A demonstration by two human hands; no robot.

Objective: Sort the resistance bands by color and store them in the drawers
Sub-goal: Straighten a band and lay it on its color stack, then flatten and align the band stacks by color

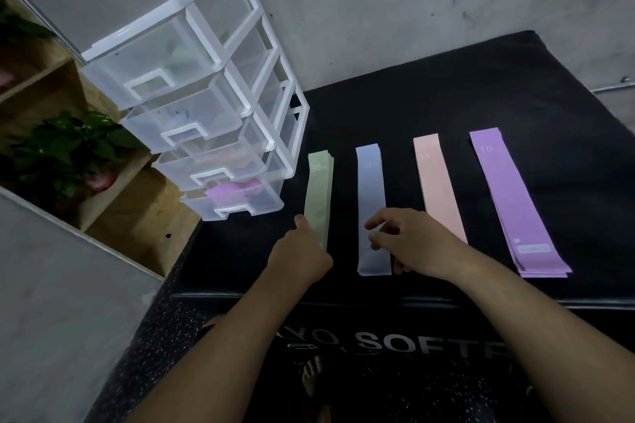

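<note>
On the far left stood a wooden shelf unit (137, 213) with leafy green plants (68, 148), clear of the work. Right of it, a clear plastic four-drawer tower with a white frame (192, 89) had all its drawers pushed in. The bottom drawer (240, 208) already held folded purple bands (230, 192), and faint colour showed in the drawers above, too blurred to name.

Sorting looked finished, storing barely begun. Four stacks lay side by side, apart, on the black padded box (446, 96). The pale green stack of flat bands (319, 189) lay nearest the tower; the left hand (299, 257) covered its near end, thumb along the edge, its grasp impossible to tell. Next, the right hand (412, 240) hovered over the near part of the light blue stack (370, 182), fingers loosely bent and spread, clamping nothing visible. The peach stack (438, 182) and lilac stack (508, 196) lay untouched further right.

The shut drawers would likely need opening first.
</note>
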